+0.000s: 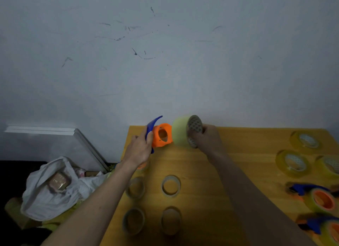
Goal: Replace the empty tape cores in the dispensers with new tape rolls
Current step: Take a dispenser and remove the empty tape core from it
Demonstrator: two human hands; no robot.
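Two hands up at mid-frame: left hand [139, 150] grips the dispenser [159, 134], right hand [207, 138] holds a tape roll [180, 131] just beside its orange hub.

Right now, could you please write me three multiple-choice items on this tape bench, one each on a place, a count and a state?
1. Where do the empty cores stand?
A. near the table's left edge
B. on the floor
C. inside the bag

2. How many empty cores are plainly visible?
A. one
B. four
C. seven

3. What does the right hand hold?
A. nothing
B. a blue handle
C. a new tape roll

Answers:
1 A: the empty cores stand on the table, left side.
2 B: two rows of two.
3 C: the right hand grips the new tape roll beside the dispenser in the left hand.
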